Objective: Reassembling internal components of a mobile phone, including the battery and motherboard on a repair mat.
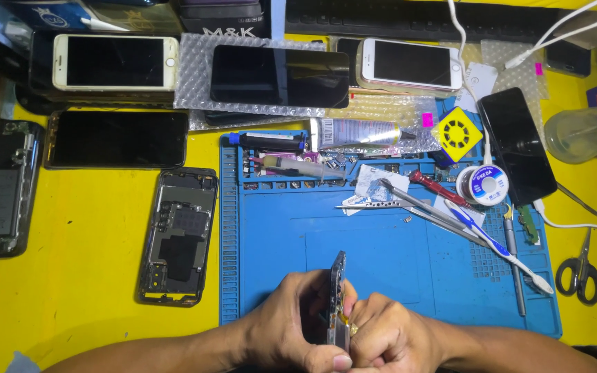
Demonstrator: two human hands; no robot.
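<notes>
Phone frame held on edge between both hands, near edge of the blue mat.
Long axis running near to far; left hand wrapped around its left face, right hand curled shut against its right side, equally close. Counted: one frame in hand, two opened phones left on yellow table, five intact phones far.

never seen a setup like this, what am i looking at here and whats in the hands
This is one picture from a camera worn on a person's head, looking down at a yellow table. There is no machine, only two bare hands. The left hand and right hand together hold an opened phone body on edge above a blue repair mat. On the mat lie tweezers, a red screwdriver, a toothbrush and a solder spool. Other phones, a stripped phone frame and scissors lie around it.
</notes>
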